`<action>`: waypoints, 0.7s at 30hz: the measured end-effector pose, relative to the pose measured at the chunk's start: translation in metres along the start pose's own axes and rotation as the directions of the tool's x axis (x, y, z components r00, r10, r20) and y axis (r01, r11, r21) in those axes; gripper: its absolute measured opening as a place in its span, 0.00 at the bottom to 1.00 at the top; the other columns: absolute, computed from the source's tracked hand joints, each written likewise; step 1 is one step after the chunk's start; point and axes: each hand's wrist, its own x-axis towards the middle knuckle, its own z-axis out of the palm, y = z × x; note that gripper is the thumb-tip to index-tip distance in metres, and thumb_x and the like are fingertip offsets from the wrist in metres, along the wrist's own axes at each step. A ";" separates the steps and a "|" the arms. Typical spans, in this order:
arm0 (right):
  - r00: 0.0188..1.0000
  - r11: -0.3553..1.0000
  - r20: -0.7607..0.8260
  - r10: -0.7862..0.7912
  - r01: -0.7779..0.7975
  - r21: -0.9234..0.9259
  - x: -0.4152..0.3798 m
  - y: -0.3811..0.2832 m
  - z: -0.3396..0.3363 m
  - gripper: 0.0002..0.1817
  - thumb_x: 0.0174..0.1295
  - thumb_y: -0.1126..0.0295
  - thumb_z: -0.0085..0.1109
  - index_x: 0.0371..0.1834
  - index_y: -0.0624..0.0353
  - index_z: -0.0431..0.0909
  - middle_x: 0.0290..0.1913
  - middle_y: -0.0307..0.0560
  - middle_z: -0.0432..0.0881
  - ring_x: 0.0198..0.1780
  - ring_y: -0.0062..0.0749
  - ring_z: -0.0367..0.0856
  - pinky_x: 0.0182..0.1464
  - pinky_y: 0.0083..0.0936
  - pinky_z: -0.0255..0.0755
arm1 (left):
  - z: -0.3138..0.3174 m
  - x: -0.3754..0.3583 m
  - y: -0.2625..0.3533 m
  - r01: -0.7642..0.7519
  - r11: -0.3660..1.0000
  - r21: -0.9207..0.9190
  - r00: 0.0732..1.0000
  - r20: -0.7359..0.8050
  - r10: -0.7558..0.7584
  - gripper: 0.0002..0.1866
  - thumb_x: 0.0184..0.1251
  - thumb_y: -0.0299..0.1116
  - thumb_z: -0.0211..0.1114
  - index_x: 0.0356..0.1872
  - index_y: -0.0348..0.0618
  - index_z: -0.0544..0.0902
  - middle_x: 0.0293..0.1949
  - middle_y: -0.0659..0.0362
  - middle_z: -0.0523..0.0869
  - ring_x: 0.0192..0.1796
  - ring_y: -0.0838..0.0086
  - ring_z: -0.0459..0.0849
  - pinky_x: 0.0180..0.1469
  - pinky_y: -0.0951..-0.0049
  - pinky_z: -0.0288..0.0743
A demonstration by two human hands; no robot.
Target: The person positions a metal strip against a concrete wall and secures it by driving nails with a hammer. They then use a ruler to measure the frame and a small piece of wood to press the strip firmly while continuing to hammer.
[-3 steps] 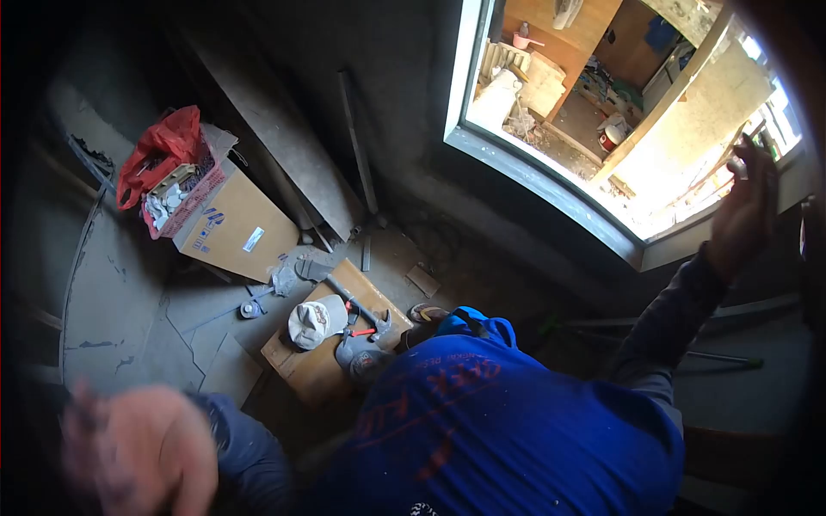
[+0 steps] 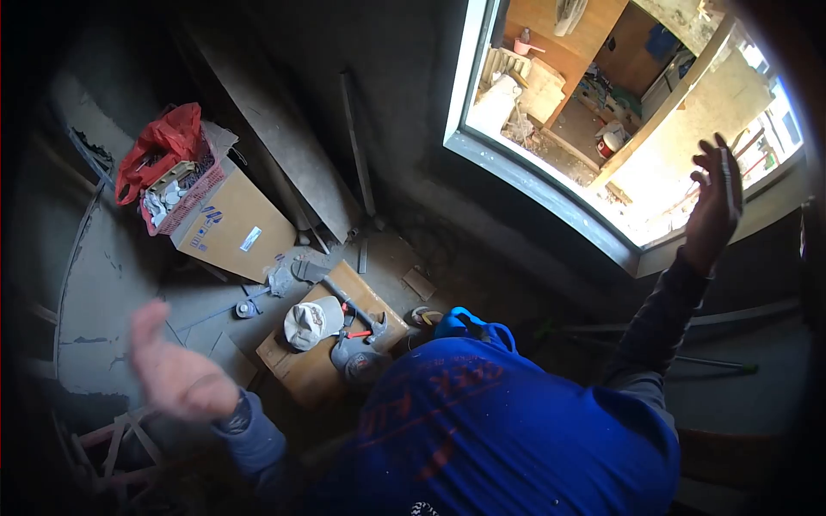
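The left hand (image 2: 182, 365) looks splayed, though it is blurred; the right hand (image 2: 714, 202), fingers spread, is near the window frame (image 2: 551, 199). Between them, well apart from both, a cap (image 2: 307, 324) lies on a wooden board (image 2: 297, 378).

The left hand (image 2: 182, 371) is outstretched, blurred; the right hand (image 2: 714, 205) is raised, spread.

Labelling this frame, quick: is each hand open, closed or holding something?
Left hand: open, blurred, nothing visible in it.
Right hand: open, nothing visible in it.
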 end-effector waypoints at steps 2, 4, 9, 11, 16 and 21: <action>0.993 0.994 -0.052 0.102 -0.100 0.042 -0.005 -0.002 0.014 0.18 0.76 0.66 0.54 0.60 0.67 0.80 0.49 0.51 0.87 0.44 0.29 0.86 0.40 0.21 0.77 | 0.012 -0.054 0.002 0.250 0.968 0.027 0.963 0.101 -0.251 0.27 0.78 0.47 0.50 0.59 0.29 0.76 0.56 0.43 0.81 0.53 0.57 0.80 0.58 0.57 0.77; 0.971 0.965 -0.036 0.236 -0.229 0.126 -0.009 0.016 0.022 0.20 0.74 0.64 0.57 0.61 0.67 0.80 0.49 0.49 0.86 0.44 0.27 0.84 0.42 0.22 0.75 | 0.014 -0.106 0.012 0.476 0.878 0.045 0.852 0.223 -0.473 0.24 0.77 0.39 0.55 0.62 0.28 0.75 0.58 0.44 0.81 0.54 0.58 0.80 0.56 0.60 0.76; 0.942 0.933 0.050 0.333 -0.336 0.128 -0.019 0.082 0.044 0.19 0.74 0.63 0.58 0.60 0.64 0.81 0.47 0.43 0.86 0.43 0.23 0.82 0.42 0.20 0.73 | 0.041 -0.200 0.046 0.807 0.569 0.161 0.450 0.457 -0.767 0.16 0.72 0.29 0.64 0.57 0.33 0.80 0.47 0.51 0.83 0.48 0.65 0.82 0.53 0.65 0.76; 0.919 0.920 0.086 0.385 -0.390 0.049 -0.022 0.120 0.048 0.20 0.74 0.62 0.57 0.64 0.61 0.79 0.49 0.41 0.86 0.45 0.20 0.80 0.44 0.20 0.72 | 0.070 -0.222 0.057 0.859 0.484 0.165 0.324 0.557 -0.765 0.17 0.69 0.27 0.66 0.57 0.33 0.81 0.49 0.49 0.85 0.52 0.62 0.85 0.57 0.65 0.77; 0.861 0.865 0.096 0.500 -0.502 0.004 -0.026 0.203 0.052 0.22 0.72 0.62 0.61 0.64 0.62 0.79 0.45 0.37 0.83 0.43 0.16 0.76 0.43 0.16 0.70 | 0.178 -0.194 0.063 0.698 0.693 0.181 0.322 0.786 -0.528 0.20 0.68 0.32 0.67 0.58 0.34 0.80 0.52 0.45 0.85 0.55 0.50 0.84 0.59 0.58 0.77; 0.861 0.869 0.115 0.495 -0.491 -0.063 -0.052 0.316 0.049 0.15 0.71 0.67 0.62 0.55 0.65 0.82 0.45 0.47 0.86 0.48 0.28 0.83 0.55 0.27 0.74 | 0.319 -0.141 0.038 0.470 0.881 0.047 0.416 0.869 -0.268 0.21 0.67 0.33 0.69 0.58 0.38 0.81 0.54 0.50 0.85 0.55 0.56 0.83 0.58 0.59 0.73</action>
